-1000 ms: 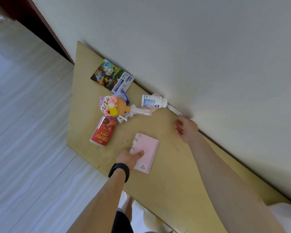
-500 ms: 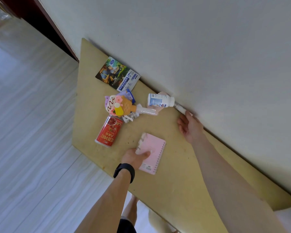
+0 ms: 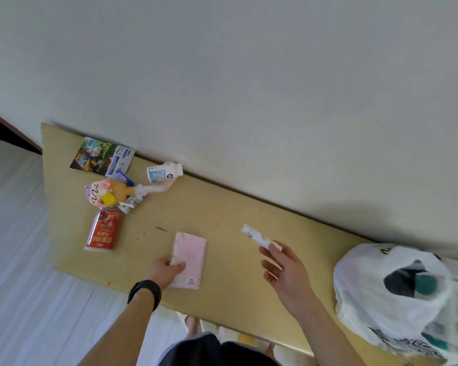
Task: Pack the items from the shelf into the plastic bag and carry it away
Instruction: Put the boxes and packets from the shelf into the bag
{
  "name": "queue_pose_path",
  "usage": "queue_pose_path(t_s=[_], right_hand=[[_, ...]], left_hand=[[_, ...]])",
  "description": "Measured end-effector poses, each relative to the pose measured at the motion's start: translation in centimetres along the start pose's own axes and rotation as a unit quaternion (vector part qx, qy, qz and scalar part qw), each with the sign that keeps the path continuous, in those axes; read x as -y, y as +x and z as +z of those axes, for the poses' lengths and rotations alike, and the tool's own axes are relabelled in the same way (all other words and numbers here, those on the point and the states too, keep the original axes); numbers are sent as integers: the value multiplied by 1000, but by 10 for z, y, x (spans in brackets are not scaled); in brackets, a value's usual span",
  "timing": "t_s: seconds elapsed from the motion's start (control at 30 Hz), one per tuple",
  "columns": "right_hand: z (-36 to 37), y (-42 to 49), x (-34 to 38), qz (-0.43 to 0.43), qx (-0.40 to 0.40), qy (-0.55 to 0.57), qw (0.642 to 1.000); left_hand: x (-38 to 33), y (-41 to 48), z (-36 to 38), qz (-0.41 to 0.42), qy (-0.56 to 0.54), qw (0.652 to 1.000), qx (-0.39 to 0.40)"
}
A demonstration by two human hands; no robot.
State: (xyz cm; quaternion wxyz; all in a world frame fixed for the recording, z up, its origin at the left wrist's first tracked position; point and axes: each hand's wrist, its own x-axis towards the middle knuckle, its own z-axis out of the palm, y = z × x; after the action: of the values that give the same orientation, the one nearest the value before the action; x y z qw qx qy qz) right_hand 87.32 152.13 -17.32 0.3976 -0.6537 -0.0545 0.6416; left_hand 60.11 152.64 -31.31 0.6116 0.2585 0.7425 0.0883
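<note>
Holding one white tube (image 3: 257,237) in right hand (image 3: 283,265), tip aimed up-left at wall (image 3: 249,101).
Gripping one pink notebook (image 3: 189,257) with left hand (image 3: 167,270), long axis toward wall.

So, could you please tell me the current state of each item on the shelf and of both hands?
pink notebook: closed, gripped at its corner by the left hand.
white tube: lifted, pinched by the right hand.
red can: lying on its side, untouched.
white bottle: on its side by the wall.
plastic bag: on the shelf, mouth open.
</note>
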Motion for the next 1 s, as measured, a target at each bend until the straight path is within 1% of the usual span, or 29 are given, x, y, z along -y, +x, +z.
queue_pose_path(t_s=[0.1, 0.17, 0.23, 0.33, 0.4, 0.47, 0.53, 0.6, 0.63, 0.67, 0.7, 0.73, 0.83, 0.9, 0.93, 0.97, 1.0], right_hand=[[-57, -37, 10, -14, 17, 19, 1000], [-98, -59, 19, -19, 26, 37, 999], [-143, -80, 29, -27, 38, 67, 997], [-215, -108, 47, -65, 50, 95, 992], [-265, -121, 58, -107, 28, 112, 988], [-311, -123, 65, -149, -44, 108, 982], [-355, -113, 71, -179, -164, 24, 970], [-389, -96, 74, -183, -271, -142, 934], [-403, -85, 73, -173, -297, -237, 909], [-413, -75, 72, -157, -307, -312, 886], [-418, -64, 72, -144, -308, -360, 869], [-420, -55, 73, -140, -302, -379, 863], [-417, -40, 75, -132, -266, -384, 874], [-415, -44, 71, -112, -235, -424, 867], [-416, -48, 67, -113, -238, -423, 867], [-420, -51, 62, -122, -257, -407, 868], [-425, -55, 58, -142, -295, -387, 862]], left_hand=[[-15, -23, 53, 25, -25, 999, -6], [-31, -42, 95, 59, -62, 996, -6], [-51, -67, 141, 88, -96, 991, 12], [-80, -112, 201, 132, -137, 980, 53], [-96, -139, 232, 171, -148, 971, 72], [-112, -163, 253, 203, -160, 963, 77], [-127, -188, 268, 228, -170, 955, 81], [-140, -212, 278, 254, -174, 948, 81], [-147, -224, 283, 267, -175, 944, 82], [-153, -236, 288, 278, -175, 941, 84], [-159, -247, 292, 288, -170, 938, 86], [-164, -257, 296, 298, -163, 936, 89], [-178, -283, 310, 331, -125, 931, 87], [-188, -298, 321, 360, -82, 926, 80], [-193, -307, 328, 377, -49, 921, 79], [-198, -313, 336, 397, -3, 915, 74], [-203, -320, 345, 416, 51, 906, 66]])
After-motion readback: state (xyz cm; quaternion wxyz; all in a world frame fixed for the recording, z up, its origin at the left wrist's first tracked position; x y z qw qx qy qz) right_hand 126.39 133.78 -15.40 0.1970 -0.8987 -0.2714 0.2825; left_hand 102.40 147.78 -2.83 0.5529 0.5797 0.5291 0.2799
